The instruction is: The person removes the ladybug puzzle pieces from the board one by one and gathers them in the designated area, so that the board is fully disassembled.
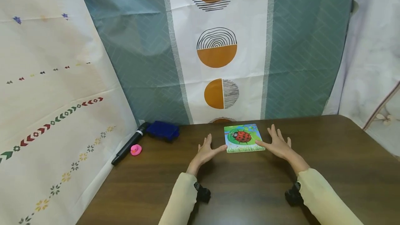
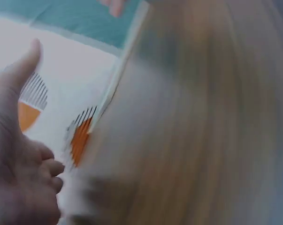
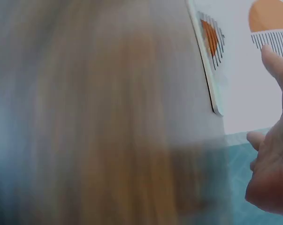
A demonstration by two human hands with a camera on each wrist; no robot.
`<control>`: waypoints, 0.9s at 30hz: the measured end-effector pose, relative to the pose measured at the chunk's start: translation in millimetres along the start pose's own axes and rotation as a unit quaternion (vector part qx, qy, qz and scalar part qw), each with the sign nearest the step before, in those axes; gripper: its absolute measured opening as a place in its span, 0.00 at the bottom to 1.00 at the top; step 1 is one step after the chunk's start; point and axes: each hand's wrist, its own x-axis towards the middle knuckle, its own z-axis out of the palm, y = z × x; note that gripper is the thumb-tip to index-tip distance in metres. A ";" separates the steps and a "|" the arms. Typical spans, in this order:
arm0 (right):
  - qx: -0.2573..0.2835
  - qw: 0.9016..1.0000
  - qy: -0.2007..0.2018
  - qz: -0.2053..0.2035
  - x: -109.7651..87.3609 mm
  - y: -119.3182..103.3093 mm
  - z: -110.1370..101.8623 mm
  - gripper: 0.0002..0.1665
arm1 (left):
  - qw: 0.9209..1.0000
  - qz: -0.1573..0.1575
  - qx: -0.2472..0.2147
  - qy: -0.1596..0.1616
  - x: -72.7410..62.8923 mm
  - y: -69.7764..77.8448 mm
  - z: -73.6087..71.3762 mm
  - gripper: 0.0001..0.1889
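Observation:
A square picture board with a red ladybug [image 1: 242, 137] lies on the brown table, between my two hands in the head view. My left hand [image 1: 204, 153] is just left of it, fingers spread and thumb pointing at its left edge. On the other side my right hand [image 1: 279, 145] is spread too, its thumb overlapping the board's right part in this view. Whether either thumb touches it, I cannot tell. Both wrist views show the board only as a thin pale edge, with the left hand [image 2: 19, 159] and right hand [image 3: 275, 159] apart from it.
Toward the table's left side lie a pink rubber duck [image 1: 135, 149], a thick black marker-like stick [image 1: 129, 144] and a dark blue folded item [image 1: 162, 130]. A patterned curtain [image 1: 218, 89] hangs behind the brown table [image 1: 237, 186]. White cloth [image 1: 72, 131] borders the left.

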 end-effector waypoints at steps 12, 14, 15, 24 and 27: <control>-0.007 1.000 0.019 -0.001 16.3 10.9 26.9 0.57 | 0.995 0.014 0.015 0.095 40.5 0.4 35.9 0.51; -0.008 1.000 0.021 -0.004 21.9 8.6 27.6 0.56 | 0.995 0.017 0.031 0.093 43.2 0.3 33.1 0.49; -0.010 1.000 0.022 -0.004 24.3 8.1 28.2 0.55 | 0.995 0.020 0.043 0.088 44.1 -0.2 32.3 0.49; -0.009 0.999 0.043 -0.019 28.2 13.7 28.7 0.46 | 0.990 0.044 0.119 0.063 49.5 -3.2 37.7 0.40; -0.005 0.998 0.047 -0.032 30.7 14.6 28.4 0.44 | 0.989 0.042 0.127 0.057 51.2 -2.9 36.2 0.38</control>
